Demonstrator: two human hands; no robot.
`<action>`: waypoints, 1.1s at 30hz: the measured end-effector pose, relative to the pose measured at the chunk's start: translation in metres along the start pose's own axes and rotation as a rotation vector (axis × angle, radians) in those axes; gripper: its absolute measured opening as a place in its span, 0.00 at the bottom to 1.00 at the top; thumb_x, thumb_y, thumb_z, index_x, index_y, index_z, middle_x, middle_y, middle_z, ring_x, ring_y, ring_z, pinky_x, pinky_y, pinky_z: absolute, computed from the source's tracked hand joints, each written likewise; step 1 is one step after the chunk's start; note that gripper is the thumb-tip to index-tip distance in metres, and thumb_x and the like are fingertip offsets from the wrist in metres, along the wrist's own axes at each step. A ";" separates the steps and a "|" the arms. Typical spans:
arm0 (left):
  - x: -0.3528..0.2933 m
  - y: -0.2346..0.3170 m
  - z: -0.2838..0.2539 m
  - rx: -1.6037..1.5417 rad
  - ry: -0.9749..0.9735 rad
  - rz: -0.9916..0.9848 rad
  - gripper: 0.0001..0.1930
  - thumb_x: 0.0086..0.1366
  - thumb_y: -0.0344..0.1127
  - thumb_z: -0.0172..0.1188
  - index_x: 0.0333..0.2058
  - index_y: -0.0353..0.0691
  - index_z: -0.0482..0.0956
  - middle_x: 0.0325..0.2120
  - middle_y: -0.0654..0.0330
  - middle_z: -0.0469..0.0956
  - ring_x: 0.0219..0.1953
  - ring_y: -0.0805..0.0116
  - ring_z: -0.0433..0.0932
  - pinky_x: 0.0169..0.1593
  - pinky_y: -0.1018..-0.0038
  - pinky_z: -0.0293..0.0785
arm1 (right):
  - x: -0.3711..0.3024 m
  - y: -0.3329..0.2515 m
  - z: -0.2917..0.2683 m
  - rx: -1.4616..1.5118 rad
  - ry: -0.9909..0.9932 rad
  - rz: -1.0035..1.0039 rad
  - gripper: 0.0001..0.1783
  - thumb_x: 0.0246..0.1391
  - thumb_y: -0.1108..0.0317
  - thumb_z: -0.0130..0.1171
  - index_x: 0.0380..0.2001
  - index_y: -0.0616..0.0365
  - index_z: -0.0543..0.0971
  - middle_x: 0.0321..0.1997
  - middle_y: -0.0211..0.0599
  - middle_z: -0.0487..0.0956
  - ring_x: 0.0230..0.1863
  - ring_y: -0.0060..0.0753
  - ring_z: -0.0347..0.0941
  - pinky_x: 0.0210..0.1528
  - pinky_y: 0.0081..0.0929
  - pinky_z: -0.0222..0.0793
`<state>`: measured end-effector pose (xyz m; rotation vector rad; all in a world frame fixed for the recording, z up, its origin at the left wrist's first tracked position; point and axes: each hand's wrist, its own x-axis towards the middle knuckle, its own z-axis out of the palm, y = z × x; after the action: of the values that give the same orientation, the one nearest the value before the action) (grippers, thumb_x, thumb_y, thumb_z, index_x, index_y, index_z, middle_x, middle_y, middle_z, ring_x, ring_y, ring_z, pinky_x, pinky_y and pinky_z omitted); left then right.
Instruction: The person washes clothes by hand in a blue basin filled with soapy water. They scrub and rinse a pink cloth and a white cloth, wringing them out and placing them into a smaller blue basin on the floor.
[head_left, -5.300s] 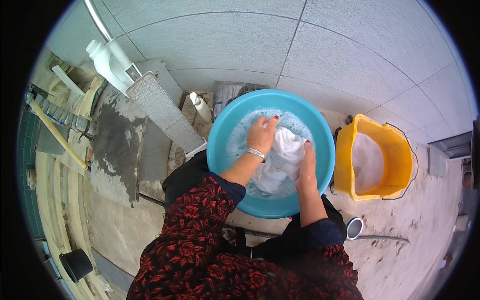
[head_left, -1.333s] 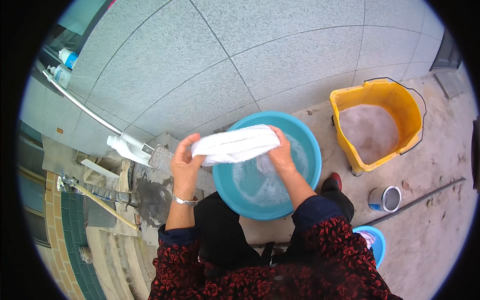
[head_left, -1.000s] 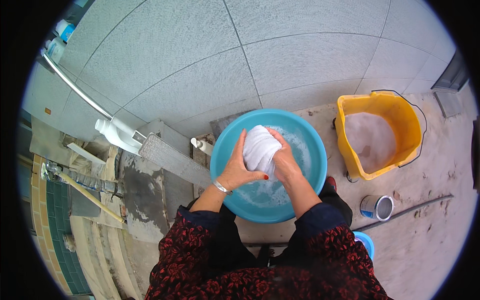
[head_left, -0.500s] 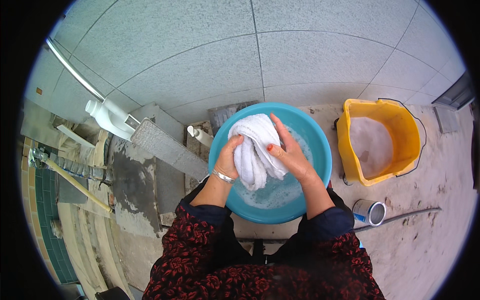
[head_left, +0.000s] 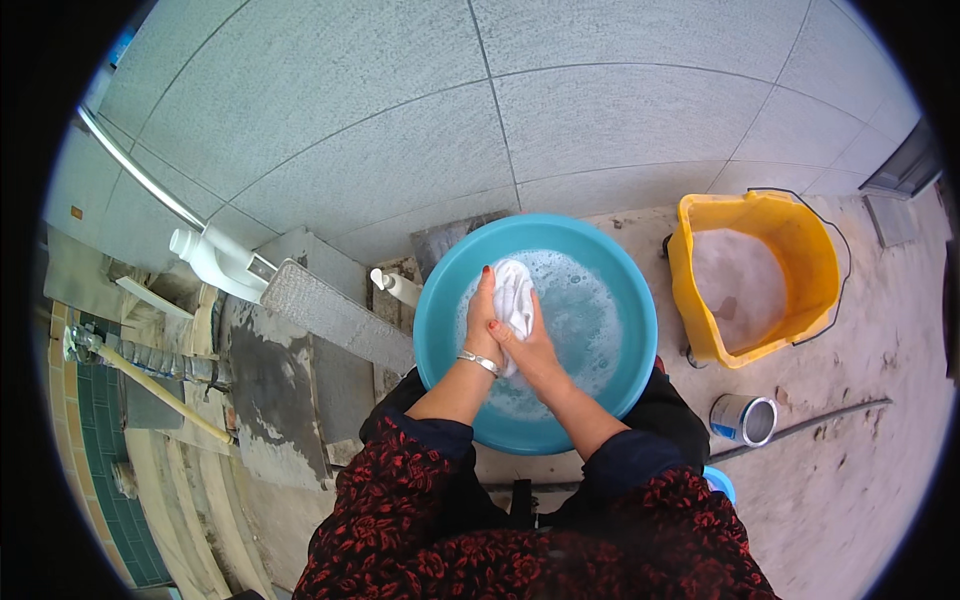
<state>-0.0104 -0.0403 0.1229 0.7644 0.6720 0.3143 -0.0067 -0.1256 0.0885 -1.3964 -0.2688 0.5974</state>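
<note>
A white towel [head_left: 514,294] is squeezed into a narrow bundle between my two hands, over the left part of a round blue basin [head_left: 640,330]. My left hand [head_left: 483,325], with a silver bracelet at the wrist, presses it from the left side. From the right, my right hand [head_left: 530,345] closes round it, its thumb lying across toward the left hand. Below them lies soapy water [head_left: 585,320] with white foam. The towel's lower end is mostly hidden by the hands.
Right of the basin stands a yellow bucket [head_left: 700,310] with cloudy water and a black handle. An open tin can [head_left: 743,419] lies near a dark hose [head_left: 830,418]. A white pump bottle [head_left: 398,287] and a grey stone slab [head_left: 335,318] are at the left. A tiled wall [head_left: 620,115] rises behind.
My hands have come together and down toward the left of the basin. The towel, loosely folded and spread before, is now pressed into a tighter bundle between them.
</note>
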 end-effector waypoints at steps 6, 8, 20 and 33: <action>0.010 0.043 -0.012 0.533 -0.106 0.074 0.36 0.56 0.64 0.47 0.52 0.37 0.62 0.47 0.54 0.69 0.50 0.62 0.68 0.55 0.65 0.62 | 0.003 -0.052 -0.032 0.916 -0.129 0.472 0.34 0.47 0.55 0.56 0.54 0.57 0.60 0.40 0.45 0.73 0.29 0.33 0.72 0.21 0.24 0.70; 0.019 0.052 -0.020 0.543 0.003 0.246 0.42 0.55 0.65 0.48 0.56 0.36 0.56 0.50 0.52 0.65 0.51 0.59 0.66 0.56 0.64 0.60 | -0.007 -0.072 -0.025 0.997 -0.257 0.397 0.31 0.48 0.54 0.54 0.53 0.56 0.62 0.40 0.44 0.74 0.29 0.32 0.72 0.24 0.25 0.70; 0.029 0.049 -0.018 0.054 -0.365 -0.199 0.26 0.53 0.55 0.58 0.42 0.40 0.70 0.33 0.58 0.74 0.39 0.63 0.74 0.43 0.67 0.72 | -0.014 -0.069 -0.030 0.459 -0.470 0.512 0.33 0.43 0.56 0.62 0.51 0.55 0.64 0.38 0.38 0.73 0.28 0.27 0.70 0.22 0.23 0.68; 0.021 -0.008 -0.009 1.072 -0.076 0.378 0.12 0.49 0.37 0.61 0.32 0.39 0.74 0.27 0.58 0.76 0.30 0.70 0.73 0.33 0.75 0.70 | -0.015 -0.003 -0.007 -0.318 0.033 0.325 0.47 0.33 0.62 0.65 0.56 0.67 0.55 0.49 0.47 0.70 0.51 0.39 0.67 0.50 0.31 0.63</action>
<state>-0.0005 -0.0302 0.1033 1.9299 0.5975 0.2500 -0.0150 -0.1395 0.0930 -1.7732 -0.1125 0.8235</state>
